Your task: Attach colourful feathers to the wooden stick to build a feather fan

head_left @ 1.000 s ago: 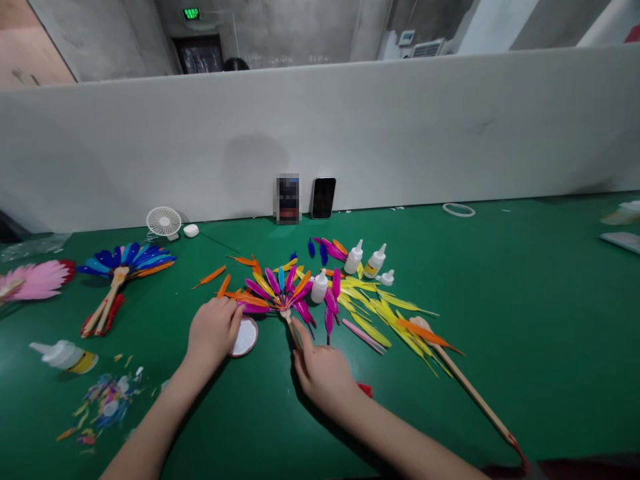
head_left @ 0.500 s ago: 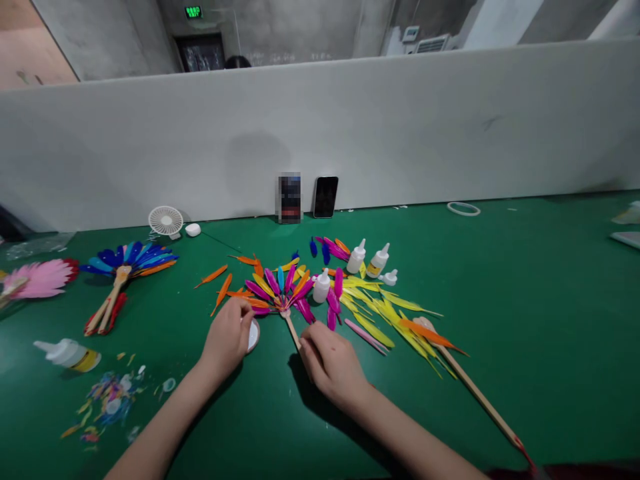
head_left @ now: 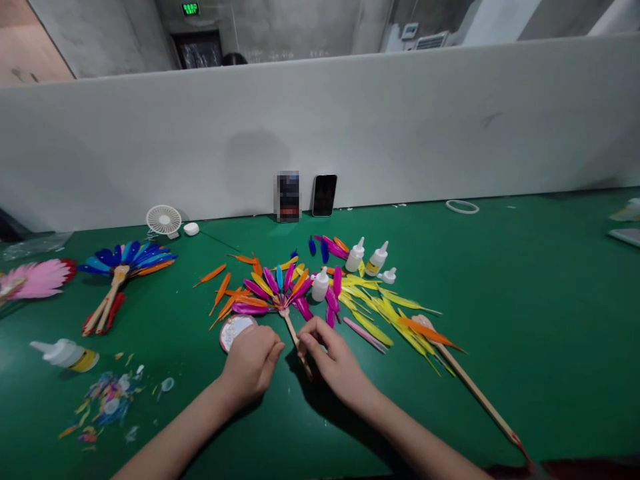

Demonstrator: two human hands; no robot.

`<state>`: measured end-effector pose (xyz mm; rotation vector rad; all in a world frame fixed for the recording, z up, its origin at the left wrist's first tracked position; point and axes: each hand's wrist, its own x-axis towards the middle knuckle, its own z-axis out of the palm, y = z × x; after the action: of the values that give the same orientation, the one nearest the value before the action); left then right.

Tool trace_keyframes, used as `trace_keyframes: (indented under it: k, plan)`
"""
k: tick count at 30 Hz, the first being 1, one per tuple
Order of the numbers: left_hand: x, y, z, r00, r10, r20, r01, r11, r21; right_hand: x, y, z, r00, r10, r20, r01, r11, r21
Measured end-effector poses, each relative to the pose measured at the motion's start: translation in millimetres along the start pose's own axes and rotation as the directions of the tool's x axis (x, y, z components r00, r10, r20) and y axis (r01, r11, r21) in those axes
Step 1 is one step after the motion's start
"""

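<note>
A feather fan (head_left: 279, 275) lies in the middle, its magenta, orange, yellow and blue feathers spread from a wooden handle (head_left: 291, 328). My right hand (head_left: 336, 357) is closed at that handle, thumb and fingertips against it. Just left of the handle, my left hand (head_left: 250, 363) is closed with its fingers curled in; whatever they may hold is hidden. Behind the left hand is a small round white dish (head_left: 235, 331) with a reddish rim, partly covered by the hand. A white glue bottle (head_left: 320, 287) stands at the fan's right side.
Loose orange feathers (head_left: 221, 293) lie left of the fan, yellow feathers (head_left: 385, 313) right. Pink tweezers (head_left: 366, 335) and two more glue bottles (head_left: 355, 257) are nearby. Another wooden handle (head_left: 475, 387) lies right. Finished-looking blue fan (head_left: 127, 257), lying glue bottle (head_left: 70, 354) and scraps (head_left: 109, 399) are left.
My left hand has moved right and toward me, from beside the dish to near the fan's handle, uncovering more of the dish. My right hand stays at the handle.
</note>
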<state>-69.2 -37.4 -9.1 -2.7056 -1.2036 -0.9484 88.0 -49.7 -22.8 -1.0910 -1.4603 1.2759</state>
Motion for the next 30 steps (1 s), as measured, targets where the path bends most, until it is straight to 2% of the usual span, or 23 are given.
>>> trace_keyframes:
  k: [5, 9, 12, 18, 24, 30]
  plan:
    - [-2.2, 0.4, 3.0, 1.0, -0.008, -0.009, 0.008, 0.999, -0.044, 0.4, 0.6, 0.2, 0.994, 0.11, 0.028, -0.113, 0.981, 0.158]
    - [-3.0, 3.3, 2.5, 0.996, -0.084, -0.001, 0.083, 0.984, -0.156, 1.9, -0.1, -2.8, 0.992, 0.121, 0.024, -0.124, 0.969, 0.215]
    - [-2.6, 5.6, 2.4, 0.997, -0.082, -0.009, 0.079, 0.978, -0.193, 3.1, 0.3, -3.8, 0.989, 0.146, 0.007, -0.143, 0.955, 0.26]
    - [-2.8, 6.8, 5.4, 0.994, -0.109, 0.024, 0.112, 0.964, -0.242, 2.8, 1.8, -3.7, 0.969, 0.181, 0.167, -0.243, 0.816, 0.524]
    - [-2.7, 6.1, 6.2, 0.996, -0.07, -0.055, 0.057, 0.975, -0.214, 4.2, 1.8, -5.9, 0.971, 0.219, 0.096, -0.238, 0.844, 0.48]
    - [-3.0, 5.3, 8.3, 0.991, -0.072, -0.117, 0.048, 0.981, -0.19, 6.0, 6.6, -4.2, 0.956, 0.257, 0.144, -0.294, 0.79, 0.538]
